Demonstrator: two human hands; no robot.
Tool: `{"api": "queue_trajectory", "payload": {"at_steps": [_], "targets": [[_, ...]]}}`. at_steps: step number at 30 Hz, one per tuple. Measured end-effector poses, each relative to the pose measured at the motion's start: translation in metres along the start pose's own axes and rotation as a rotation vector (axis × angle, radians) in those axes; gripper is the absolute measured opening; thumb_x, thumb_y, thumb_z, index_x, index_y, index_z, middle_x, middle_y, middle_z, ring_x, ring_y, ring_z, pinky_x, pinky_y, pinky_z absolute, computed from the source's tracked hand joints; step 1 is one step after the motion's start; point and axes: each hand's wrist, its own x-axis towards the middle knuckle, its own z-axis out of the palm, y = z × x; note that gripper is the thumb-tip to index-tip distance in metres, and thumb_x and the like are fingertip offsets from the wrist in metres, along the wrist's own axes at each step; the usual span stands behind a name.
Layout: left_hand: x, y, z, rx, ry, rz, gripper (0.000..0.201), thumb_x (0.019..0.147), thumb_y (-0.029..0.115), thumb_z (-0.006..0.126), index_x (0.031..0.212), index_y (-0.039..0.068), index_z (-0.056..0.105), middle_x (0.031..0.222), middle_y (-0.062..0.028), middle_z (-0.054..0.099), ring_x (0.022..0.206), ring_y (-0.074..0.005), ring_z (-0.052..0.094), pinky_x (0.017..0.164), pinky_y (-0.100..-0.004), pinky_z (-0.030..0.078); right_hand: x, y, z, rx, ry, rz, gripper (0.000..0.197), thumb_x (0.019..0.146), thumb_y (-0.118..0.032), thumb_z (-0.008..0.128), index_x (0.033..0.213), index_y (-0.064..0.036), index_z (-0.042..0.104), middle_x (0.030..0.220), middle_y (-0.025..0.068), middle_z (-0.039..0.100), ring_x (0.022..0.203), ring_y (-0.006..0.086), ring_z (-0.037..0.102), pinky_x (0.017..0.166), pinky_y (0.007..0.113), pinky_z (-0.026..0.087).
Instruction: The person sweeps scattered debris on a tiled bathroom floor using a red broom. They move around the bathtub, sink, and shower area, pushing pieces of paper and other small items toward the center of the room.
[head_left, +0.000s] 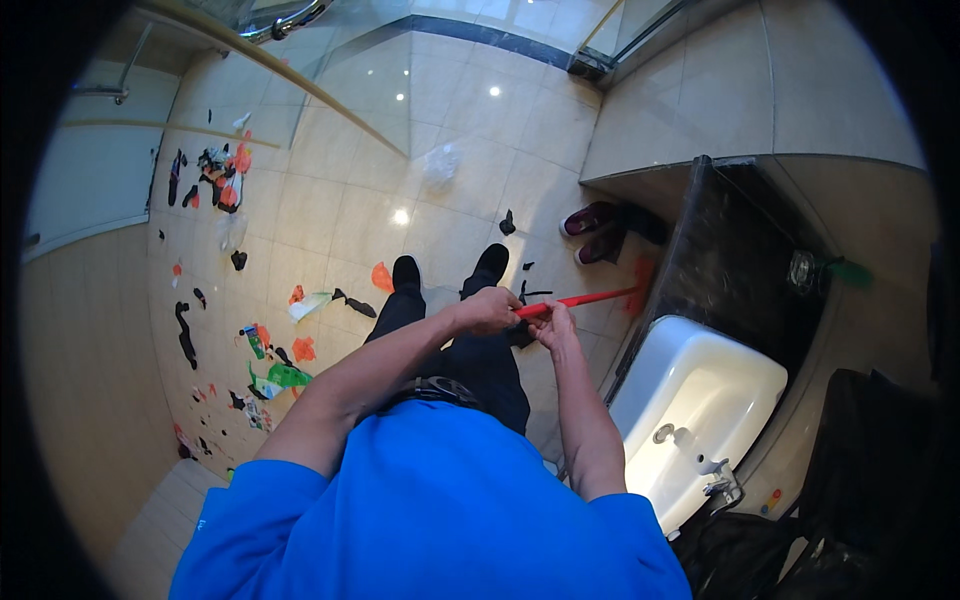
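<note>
A red broom [592, 298] extends to the right in front of my legs, its reddish, blurred head beside the dark counter. My left hand [487, 311] is closed round the near end of its handle. Just to the right, my right hand [552, 326] also grips the handle, with fingers curled about it. Below the hands are my dark trousers and black shoes. On the tiled floor [356, 210] near my left shoe lie an orange scrap [382, 277] and a pale-and-green wrapper [311, 305]. Small black scraps lie near the right shoe.
Scattered litter [225, 180] in orange, black, green and white covers the floor at left. Dark red shoes [592, 220] stand under the counter [715, 230]. A white sink [745, 375] with a tap is at my right. A glass panel with a pale edge [300, 85] stands ahead left.
</note>
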Motion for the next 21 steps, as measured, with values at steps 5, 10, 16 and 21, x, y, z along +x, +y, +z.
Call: {"api": "queue_trajectory", "payload": {"at_steps": [5, 10, 16, 21], "targets": [[-0.016, -0.037, 0.004, 0.012, 0.005, 0.016, 0.035, 0.078, 0.020, 0.053, 0.111, 0.010, 0.056, 0.061, -0.0081, 0.057, 0.051, -0.0151, 0.055, 0.045, -0.0281, 0.043, -0.004, 0.025, 0.017, -0.106, -0.074, 0.086, 0.023, 0.081, -0.026, 0.047, 0.078, -0.0052, 0.054, 0.065, 0.0113, 0.059, 0.053, 0.0226, 0.057, 0.043, 0.032, 0.042], [-0.066, -0.099, -0.023, -0.033, 0.022, -0.019, 0.036, 0.080, 0.020, 0.052, 0.114, 0.007, 0.054, 0.062, -0.0048, 0.056, 0.049, -0.0124, 0.051, 0.045, -0.0263, 0.041, -0.016, 0.080, 0.073, -0.140, -0.187, 0.142, 0.027, 0.081, -0.033, 0.053, 0.086, -0.0068, 0.056, 0.073, 0.0105, 0.059, 0.057, 0.0221, 0.056, 0.048, 0.033, 0.043], [-0.084, -0.074, -0.041, -0.070, -0.042, -0.078, 0.034, 0.081, 0.021, 0.052, 0.111, 0.006, 0.055, 0.059, -0.0044, 0.053, 0.047, -0.0122, 0.049, 0.043, -0.0263, 0.039, -0.012, 0.084, 0.079, 0.002, -0.257, 0.167, 0.019, 0.079, -0.024, 0.054, 0.085, -0.0057, 0.053, 0.071, 0.0109, 0.059, 0.055, 0.0237, 0.057, 0.050, 0.037, 0.044], [-0.047, -0.025, -0.019, -0.031, -0.008, -0.084, 0.027, 0.081, 0.023, 0.052, 0.101, 0.006, 0.059, 0.059, -0.0083, 0.054, 0.049, -0.0144, 0.052, 0.043, -0.0293, 0.040, -0.008, 0.048, 0.038, 0.093, -0.071, 0.024, 0.018, 0.077, -0.025, 0.056, 0.081, -0.0077, 0.052, 0.070, 0.0099, 0.058, 0.058, 0.0232, 0.057, 0.049, 0.034, 0.042]]}}
